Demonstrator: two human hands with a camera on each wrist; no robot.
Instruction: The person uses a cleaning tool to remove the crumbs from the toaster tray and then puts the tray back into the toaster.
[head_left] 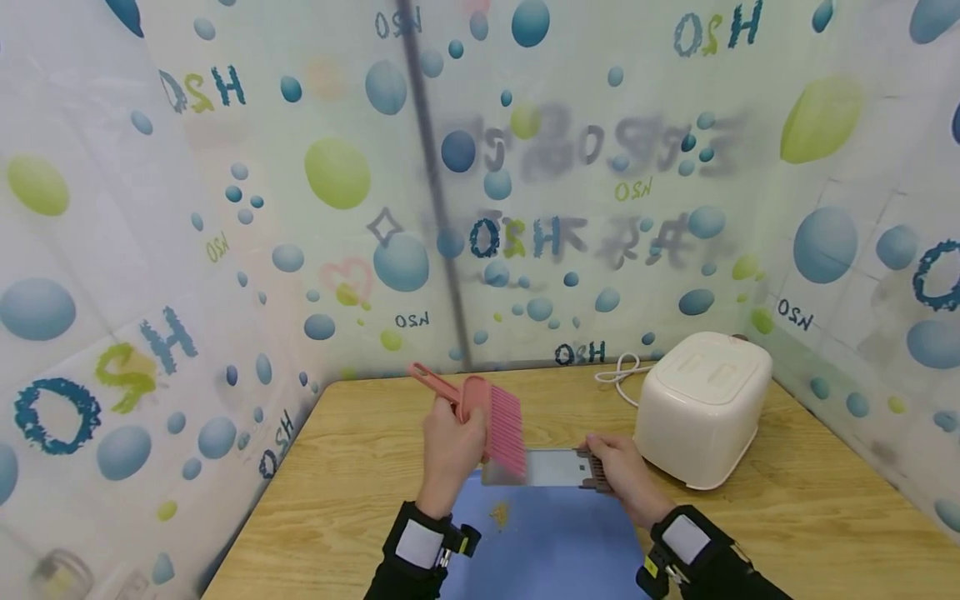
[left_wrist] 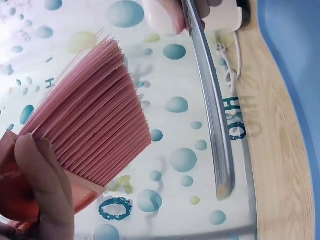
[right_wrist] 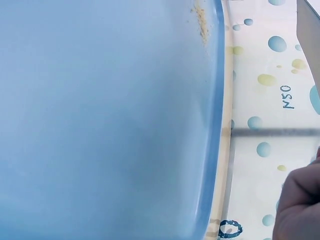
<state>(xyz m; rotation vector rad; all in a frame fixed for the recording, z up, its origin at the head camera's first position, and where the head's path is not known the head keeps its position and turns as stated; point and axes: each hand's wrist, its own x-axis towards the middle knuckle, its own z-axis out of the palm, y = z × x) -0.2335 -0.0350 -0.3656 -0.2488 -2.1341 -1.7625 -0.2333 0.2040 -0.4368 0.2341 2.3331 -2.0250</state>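
Head view gives the nearest layer: black wrist straps [head_left: 461, 540] with white patches are worn at both wrists, and between them a blue tray [head_left: 562, 533] is set on the tabletop, a small scatter of crumbs [head_left: 500, 514] lying toward its left side. Just beyond, a pink brush [head_left: 491, 417] is gripped by the left hand [head_left: 452, 446], fingers curled round its base, the handle pointed up and left. A flat metal tray [head_left: 551, 468] is pinched at its brown slotted end by the right hand [head_left: 624, 473] and held above the far part of the blue tray; in the left wrist view a gap is seen between it and the bristles, and a yellowish bit [left_wrist: 225, 190] is caught at its corner. Farther off, a white toaster [head_left: 701, 408] is stood on the wooden table [head_left: 360, 450], right of the right hand, its white cord [head_left: 618, 375] looped behind. All is backed by a curtain [head_left: 285, 167] printed with bubbles and reversed lettering.
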